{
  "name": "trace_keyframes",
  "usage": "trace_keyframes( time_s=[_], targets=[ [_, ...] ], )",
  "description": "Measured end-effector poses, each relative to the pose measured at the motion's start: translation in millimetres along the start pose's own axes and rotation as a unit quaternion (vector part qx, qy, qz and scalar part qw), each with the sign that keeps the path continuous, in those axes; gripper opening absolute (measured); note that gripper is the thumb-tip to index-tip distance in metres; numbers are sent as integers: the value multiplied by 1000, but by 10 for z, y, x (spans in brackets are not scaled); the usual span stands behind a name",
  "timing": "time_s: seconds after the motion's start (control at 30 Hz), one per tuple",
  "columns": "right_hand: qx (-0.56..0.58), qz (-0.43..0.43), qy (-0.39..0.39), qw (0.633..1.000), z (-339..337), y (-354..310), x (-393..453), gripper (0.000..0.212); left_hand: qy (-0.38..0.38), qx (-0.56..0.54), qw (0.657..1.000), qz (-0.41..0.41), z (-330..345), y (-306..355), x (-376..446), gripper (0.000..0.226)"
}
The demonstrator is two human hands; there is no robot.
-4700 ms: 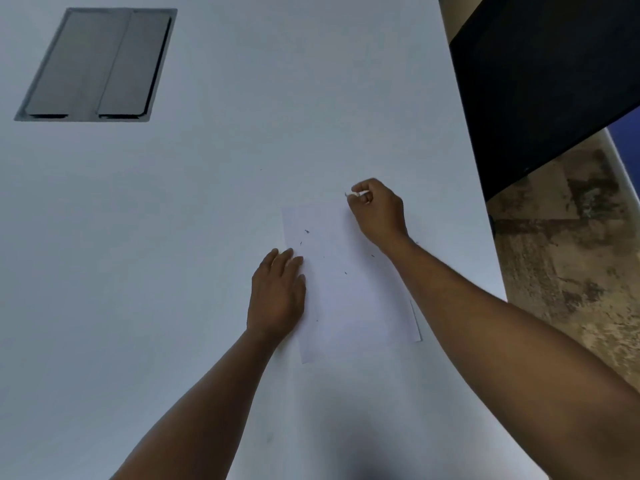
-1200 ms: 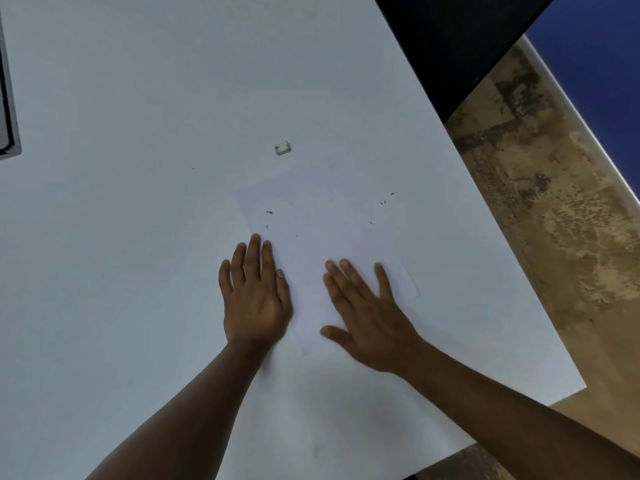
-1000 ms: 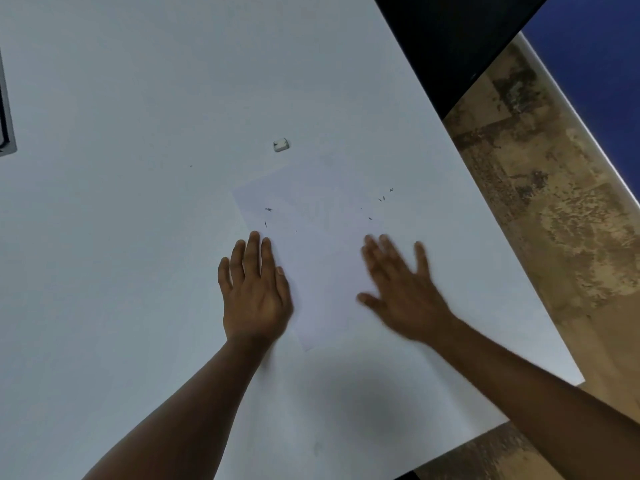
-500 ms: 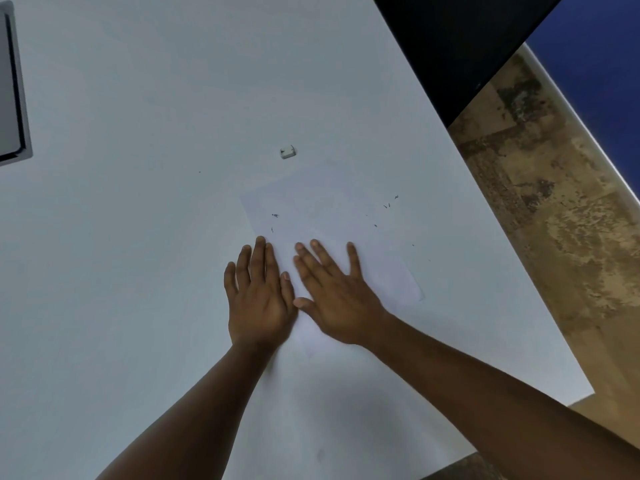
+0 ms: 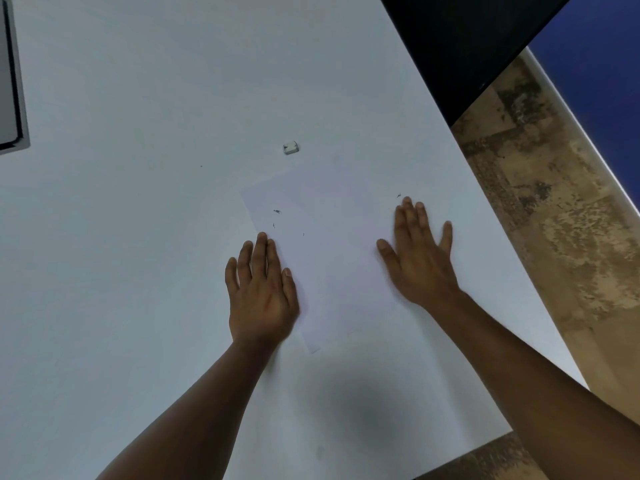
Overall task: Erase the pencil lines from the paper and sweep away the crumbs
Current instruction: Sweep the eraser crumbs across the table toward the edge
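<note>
A white sheet of paper [image 5: 332,237] lies on the white table [image 5: 138,237]. My left hand [image 5: 261,292] rests flat on the sheet's left edge, fingers straight. My right hand [image 5: 415,258] lies flat with spread fingers at the sheet's right side. Dark eraser crumbs [image 5: 277,212] sit on the upper left of the paper, and a few more crumbs [image 5: 399,195] lie just beyond my right fingertips. A small white eraser [image 5: 291,147] lies on the table past the paper's far edge, held by neither hand.
A grey metal cable hatch [image 5: 12,81] is set into the table at the far left. The table's right edge [image 5: 502,254] runs diagonally, with brown mottled floor [image 5: 561,220] beyond it. A black panel [image 5: 467,39] stands at the top right.
My right hand has swept flat from beside my left hand across the paper to its right side. The left hand has stayed in place. Earlier the right hand set the eraser down.
</note>
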State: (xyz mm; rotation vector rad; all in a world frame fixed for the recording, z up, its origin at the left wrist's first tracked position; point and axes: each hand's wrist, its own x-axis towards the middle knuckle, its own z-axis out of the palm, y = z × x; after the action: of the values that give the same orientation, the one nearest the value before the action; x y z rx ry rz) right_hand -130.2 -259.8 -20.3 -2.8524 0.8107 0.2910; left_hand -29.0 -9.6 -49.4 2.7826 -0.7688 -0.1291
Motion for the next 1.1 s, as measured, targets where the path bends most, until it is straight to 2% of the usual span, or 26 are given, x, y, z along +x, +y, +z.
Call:
trace_keyframes(
  time_s=[0.07, 0.23, 0.33, 0.4, 0.53, 0.6, 0.67, 0.8, 0.9, 1.0, 1.1],
  targets=[
    [8, -44, 1, 999, 30, -252, -90, 76, -4, -3, 1000, -3, -8, 1, 0, 61],
    [2, -226, -36, 974, 211, -1004, -263, 66, -25, 1, 1000, -4, -44, 12, -3, 61],
    [-18, -279, -48, 959, 222, -1139, -168, 64, -28, 8, 1000, 8, -59, 9, -3, 60],
    [-43, -261, -50, 963, 190, -1041, -84, 70, -19, 11, 1000, 6, -55, 17, 4, 60],
    [-35, -72, -25, 996, 108, -613, 70, 79, -1, 5, 1000, 0, -17, 14, 3, 61],
    [-11, -17, -23, 1000, 70, -552, 82, 80, 1, 7, 1000, 2, -10, 3, 2, 62],
    [13, -47, -24, 999, 43, -702, 52, 80, 2, 13, 1000, 3, -16, 9, 4, 62],
    [58, -206, -47, 976, 64, -1248, 65, 77, -7, 10, 1000, 6, 9, -5, 4, 62],
    [75, -264, -66, 959, 80, -1529, 220, 76, -33, 7, 999, 19, 9, -39, 9, 75],
    [37, -257, -65, 964, 103, -1583, 357, 80, -28, -6, 999, 22, 1, -34, 7, 68],
    [-2, -130, -24, 991, 118, -1402, 438, 84, -4, 7, 1000, 10, -15, -2, 2, 60]
  ],
)
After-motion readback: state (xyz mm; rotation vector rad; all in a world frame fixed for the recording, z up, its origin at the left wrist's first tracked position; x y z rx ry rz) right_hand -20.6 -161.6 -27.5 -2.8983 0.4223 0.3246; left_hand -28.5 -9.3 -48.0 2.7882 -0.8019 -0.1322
